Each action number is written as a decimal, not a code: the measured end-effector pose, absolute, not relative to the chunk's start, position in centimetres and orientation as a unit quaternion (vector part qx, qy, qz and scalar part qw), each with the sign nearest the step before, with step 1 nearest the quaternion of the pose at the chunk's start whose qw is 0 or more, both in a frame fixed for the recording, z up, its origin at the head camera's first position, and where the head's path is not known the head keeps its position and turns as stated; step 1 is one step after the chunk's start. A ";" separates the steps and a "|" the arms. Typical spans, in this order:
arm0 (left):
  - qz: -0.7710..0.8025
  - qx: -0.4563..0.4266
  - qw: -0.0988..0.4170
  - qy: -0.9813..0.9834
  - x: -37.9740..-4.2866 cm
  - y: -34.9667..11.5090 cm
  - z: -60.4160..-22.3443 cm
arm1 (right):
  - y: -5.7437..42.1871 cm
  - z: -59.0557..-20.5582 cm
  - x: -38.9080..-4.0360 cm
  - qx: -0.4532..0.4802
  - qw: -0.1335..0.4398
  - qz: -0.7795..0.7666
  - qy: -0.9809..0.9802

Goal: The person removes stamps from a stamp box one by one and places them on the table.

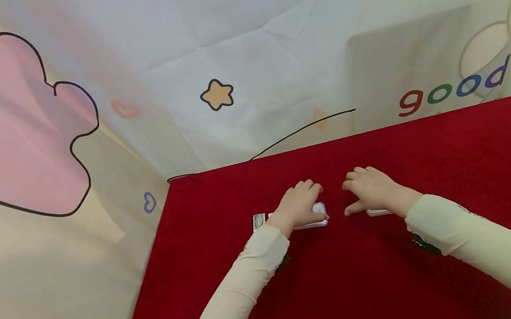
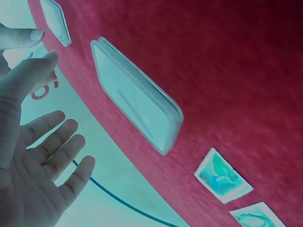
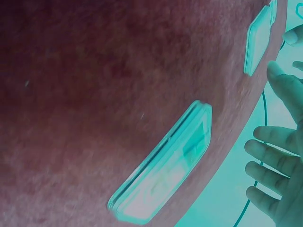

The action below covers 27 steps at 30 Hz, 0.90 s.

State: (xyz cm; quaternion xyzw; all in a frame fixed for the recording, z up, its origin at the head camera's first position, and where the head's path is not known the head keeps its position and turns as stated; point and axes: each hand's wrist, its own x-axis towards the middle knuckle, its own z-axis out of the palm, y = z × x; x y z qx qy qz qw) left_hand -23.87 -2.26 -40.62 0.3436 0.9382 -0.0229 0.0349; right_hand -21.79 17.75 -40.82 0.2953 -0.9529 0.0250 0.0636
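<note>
My left hand [image 1: 297,205] hovers over a flat clear plastic case [image 1: 320,208], its fingers spread and loosely bent. That case [image 2: 135,99] looks pale in the left wrist view, and nothing is in the hand's grasp. To the right, my right hand [image 1: 371,190] is held above a second flat case [image 1: 379,212], fingers apart and holding nothing. Through the lid of this second case [image 3: 163,172], a pale content with a darker green patch shows. Two small stamps with serrated edges, one stamp [image 2: 221,176] beside another stamp [image 2: 256,218], lie left of the first case.
A red cloth [image 1: 338,287] covers the table. Behind it hangs a pale printed curtain [image 1: 273,72] with a star and the word "good". The left sleeve [image 1: 242,283] and right sleeve [image 1: 486,243] reach in from the near side.
</note>
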 end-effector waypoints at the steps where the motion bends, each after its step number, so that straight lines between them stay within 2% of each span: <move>1: -0.022 0.346 0.033 0.937 -23.9 -2.1 -40.6 | 18.0 -40.7 -21.8 0.293 0.063 0.025 -0.954; 27: -0.015 0.354 0.045 0.934 -23.3 2.1 -41.1 | 22.0 -40.8 -20.7 0.259 0.037 0.054 -0.964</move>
